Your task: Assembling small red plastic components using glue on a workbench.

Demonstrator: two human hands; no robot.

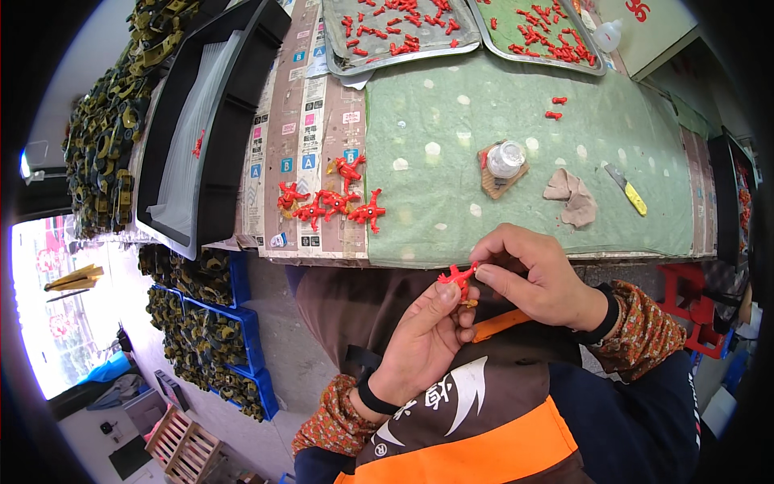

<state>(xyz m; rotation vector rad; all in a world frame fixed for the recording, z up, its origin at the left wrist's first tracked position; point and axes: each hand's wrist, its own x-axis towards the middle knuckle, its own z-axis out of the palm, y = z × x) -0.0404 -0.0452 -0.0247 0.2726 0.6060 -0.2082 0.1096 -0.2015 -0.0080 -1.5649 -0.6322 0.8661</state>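
Just off the table's front edge, my left hand (415, 339) grips a small red toy figure (457, 277) between thumb and fingers. A yellowish bit shows at the figure's lower end. My right hand (536, 278) pinches a small red part at the figure's upper right side with thumb and index finger; the fingertips partly hide that part. Several similar red figures (368, 211) lie in a cluster on the table to the left. Two loose red limb pieces (553, 115) rest on the green cloth (419, 218) farther back.
Two metal trays (403, 59) of red pieces stand at the back. A whitish jar (506, 160) sits on a wooden block, beside a beige rag (574, 202) and a yellow utility knife (635, 199). A black bin (242, 105) is at left; blue crates (256, 327) of camouflage-coloured pieces stand below.
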